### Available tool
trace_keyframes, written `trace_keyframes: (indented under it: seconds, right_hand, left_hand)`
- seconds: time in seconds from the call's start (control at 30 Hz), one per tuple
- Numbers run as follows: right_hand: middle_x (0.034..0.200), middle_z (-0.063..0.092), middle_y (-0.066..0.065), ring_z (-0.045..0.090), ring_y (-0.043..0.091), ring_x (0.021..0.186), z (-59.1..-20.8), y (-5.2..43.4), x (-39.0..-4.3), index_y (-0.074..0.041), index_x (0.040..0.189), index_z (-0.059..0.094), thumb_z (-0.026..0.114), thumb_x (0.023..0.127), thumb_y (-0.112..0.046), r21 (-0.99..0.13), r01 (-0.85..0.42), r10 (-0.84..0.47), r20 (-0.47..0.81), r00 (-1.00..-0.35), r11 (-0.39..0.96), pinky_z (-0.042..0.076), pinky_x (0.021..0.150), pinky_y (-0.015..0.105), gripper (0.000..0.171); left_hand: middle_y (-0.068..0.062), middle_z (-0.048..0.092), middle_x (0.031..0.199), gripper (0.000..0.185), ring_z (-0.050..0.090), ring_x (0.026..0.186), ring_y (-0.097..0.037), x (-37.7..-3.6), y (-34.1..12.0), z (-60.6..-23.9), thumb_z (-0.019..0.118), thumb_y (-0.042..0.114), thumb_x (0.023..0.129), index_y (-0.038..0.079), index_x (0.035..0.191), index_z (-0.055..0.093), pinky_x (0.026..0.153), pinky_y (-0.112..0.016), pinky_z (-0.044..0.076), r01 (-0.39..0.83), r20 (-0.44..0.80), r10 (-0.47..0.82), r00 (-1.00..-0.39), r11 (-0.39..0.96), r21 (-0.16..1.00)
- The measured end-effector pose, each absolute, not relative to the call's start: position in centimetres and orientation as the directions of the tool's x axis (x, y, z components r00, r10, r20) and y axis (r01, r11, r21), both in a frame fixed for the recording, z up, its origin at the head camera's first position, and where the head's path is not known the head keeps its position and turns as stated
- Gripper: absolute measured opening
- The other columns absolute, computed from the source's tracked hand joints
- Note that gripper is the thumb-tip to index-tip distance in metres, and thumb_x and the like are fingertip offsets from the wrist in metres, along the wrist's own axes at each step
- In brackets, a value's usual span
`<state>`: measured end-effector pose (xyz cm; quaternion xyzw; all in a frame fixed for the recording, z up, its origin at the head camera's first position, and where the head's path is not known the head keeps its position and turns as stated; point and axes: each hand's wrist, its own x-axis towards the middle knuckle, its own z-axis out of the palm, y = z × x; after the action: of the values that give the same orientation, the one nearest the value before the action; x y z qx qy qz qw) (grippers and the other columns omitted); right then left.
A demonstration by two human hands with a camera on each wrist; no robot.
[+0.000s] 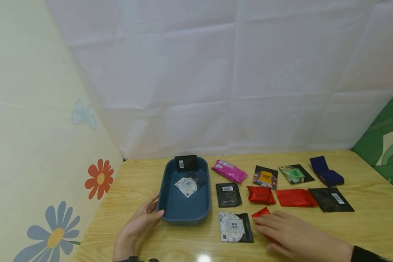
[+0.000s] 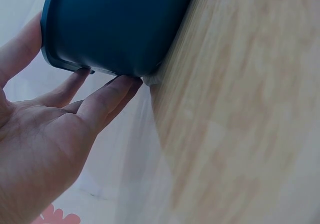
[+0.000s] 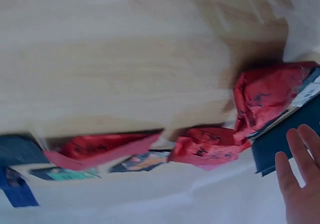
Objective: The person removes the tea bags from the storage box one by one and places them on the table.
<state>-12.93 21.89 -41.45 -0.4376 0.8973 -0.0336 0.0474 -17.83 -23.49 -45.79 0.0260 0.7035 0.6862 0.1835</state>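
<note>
My left hand holds a dark blue plastic bin at its front left corner. In the left wrist view the thumb lies at the rim and the fingers are against the outer wall. Inside the bin are a black packet and a grey-and-white patterned packet. My right hand is over a small red packet, hiding most of it. In the right wrist view the fingers are spread and fairly straight, with a red packet beyond them. A white-and-black packet lies just left of that hand.
Behind the right hand lie a red packet, a flat red packet, black packets, a pink packet, an orange-labelled packet, a green-labelled packet and a dark blue packet. A white sheet hangs behind the table.
</note>
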Motion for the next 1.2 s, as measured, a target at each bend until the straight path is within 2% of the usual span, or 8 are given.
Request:
trace_keyframes:
  seconds: [0.13,0.23,0.37,0.53,0.77,0.87,1.07,1.2]
  right_hand:
    - [0.136,0.060,-0.005,0.057,0.020,0.123,-40.9,21.0,-13.3,-0.022,0.142,0.056,0.049,0.103,-0.043,-0.048,-0.822,-0.823,-0.007,-0.568,0.567,0.049,0.094,0.052,0.044]
    - [0.133,0.062,-0.004,0.059,0.018,0.120,-41.0,20.3,-13.9,-0.021,0.139,0.058,0.052,0.103,-0.038,0.012,-0.868,-0.868,0.032,-0.496,0.497,0.051,0.092,0.048,0.041]
    - [0.132,0.062,-0.005,0.059,0.017,0.118,-41.1,19.4,-14.5,-0.021,0.137,0.059,0.054,0.102,-0.035,0.038,-0.905,-0.906,0.002,-0.424,0.424,0.052,0.090,0.045,0.038]
    - [0.137,0.059,-0.004,0.057,0.017,0.122,-40.3,18.4,-14.9,-0.020,0.138,0.057,0.056,0.101,-0.034,0.092,-0.920,-0.919,-0.071,-0.388,0.381,0.051,0.094,0.044,0.040]
    - [0.144,0.054,0.000,0.051,0.016,0.130,-37.8,15.3,-16.6,-0.016,0.143,0.051,0.070,0.093,-0.030,0.379,-0.894,-0.939,-0.145,-0.311,0.237,0.045,0.102,0.037,0.056]
    - [0.145,0.053,0.000,0.050,0.016,0.131,-37.0,13.8,-17.8,-0.016,0.144,0.051,0.073,0.091,-0.030,0.438,-0.869,-0.933,-0.157,-0.325,0.229,0.042,0.105,0.036,0.060]
    - [0.145,0.053,0.003,0.049,0.021,0.133,-36.3,11.2,-19.8,-0.013,0.144,0.050,0.065,0.096,-0.028,0.356,-0.872,-0.908,-0.122,-0.401,0.337,0.040,0.108,0.039,0.053]
    - [0.143,0.055,0.005,0.051,0.022,0.130,-35.9,9.8,-21.0,-0.012,0.142,0.052,0.063,0.097,-0.026,0.331,-0.872,-0.907,-0.091,-0.411,0.361,0.041,0.106,0.041,0.049]
  left_hand:
    - [-0.037,0.019,0.154,0.078,0.022,0.142,-0.050,-17.8,-23.4,-45.8,0.063,0.008,0.095,-0.004,0.155,0.016,0.112,-0.055,0.027,-0.214,-0.221,0.292,-0.931,0.057,0.975]
    - [-0.037,0.021,0.154,0.077,0.023,0.142,-0.050,-17.7,-23.4,-45.8,0.063,0.007,0.095,-0.003,0.155,0.016,0.113,-0.056,0.027,-0.221,-0.227,0.279,-0.933,0.055,0.974]
    - [-0.037,0.022,0.154,0.077,0.022,0.142,-0.049,-17.7,-23.5,-45.8,0.064,0.007,0.094,-0.003,0.155,0.018,0.113,-0.057,0.024,-0.226,-0.232,0.265,-0.936,0.055,0.973]
    - [-0.036,0.023,0.154,0.076,0.021,0.143,-0.049,-17.8,-23.4,-45.8,0.064,0.008,0.094,-0.002,0.155,0.019,0.114,-0.058,0.022,-0.235,-0.242,0.259,-0.935,0.055,0.970]
    - [-0.035,0.023,0.154,0.076,0.021,0.143,-0.049,-17.8,-23.4,-45.7,0.065,0.008,0.094,0.000,0.155,0.021,0.113,-0.059,0.022,-0.249,-0.256,0.244,-0.935,0.063,0.967]
    - [-0.035,0.022,0.155,0.076,0.021,0.143,-0.049,-17.8,-23.5,-45.7,0.065,0.008,0.094,-0.001,0.155,0.020,0.114,-0.059,0.021,-0.246,-0.253,0.255,-0.933,0.058,0.967]
    - [-0.036,0.019,0.155,0.077,0.019,0.143,-0.049,-17.5,-23.3,-45.8,0.064,0.008,0.094,-0.004,0.155,0.018,0.114,-0.058,0.020,-0.239,-0.247,0.269,-0.931,0.060,0.969]
    - [-0.037,0.019,0.155,0.077,0.020,0.143,-0.049,-17.7,-23.3,-45.6,0.063,0.008,0.095,-0.004,0.155,0.017,0.114,-0.058,0.021,-0.232,-0.239,0.272,-0.932,0.058,0.971]
